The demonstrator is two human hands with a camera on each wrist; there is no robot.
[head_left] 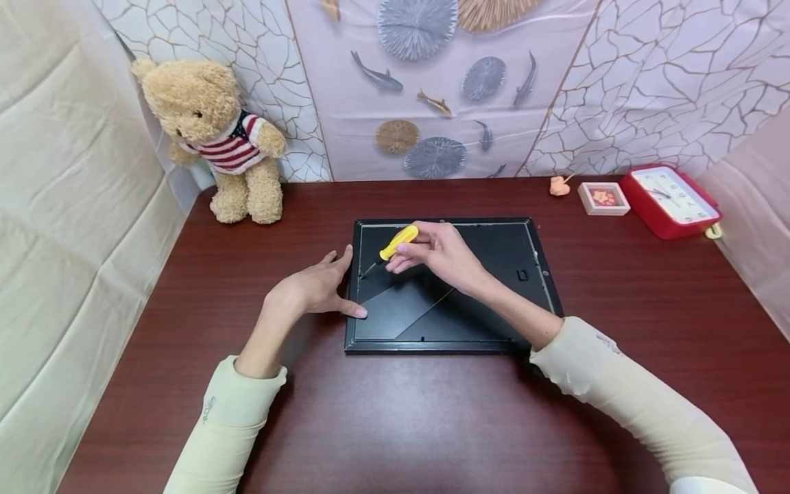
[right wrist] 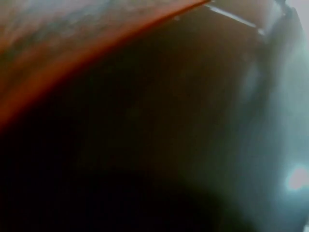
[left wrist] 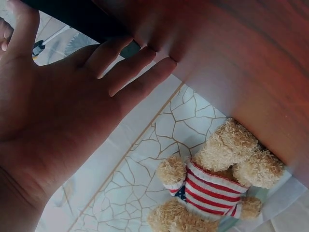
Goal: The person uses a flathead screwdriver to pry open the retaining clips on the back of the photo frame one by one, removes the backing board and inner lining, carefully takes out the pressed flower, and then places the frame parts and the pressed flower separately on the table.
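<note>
A black rectangular frame (head_left: 426, 312) lies flat on the table, its back with small metal tabs facing up. My right hand (head_left: 441, 254) grips a yellow-handled screwdriver (head_left: 400, 241), its tip at a tab by the frame's left edge. My left hand (head_left: 311, 288) rests at that same edge, fingers spread and extended, thumb on the frame's border. In the left wrist view, the left hand's (left wrist: 72, 101) fingertips touch the table beside the dark frame (left wrist: 82, 19). The right wrist view is dark and blurred; the hand cannot be made out there.
On the brown table (head_left: 395, 418), a teddy bear (head_left: 231, 147) sits at the back left. A red clock (head_left: 673, 199), a small framed box (head_left: 603, 198) and a small orange item (head_left: 559, 185) stand at the back right. A patterned cloth (head_left: 426, 82) hangs behind.
</note>
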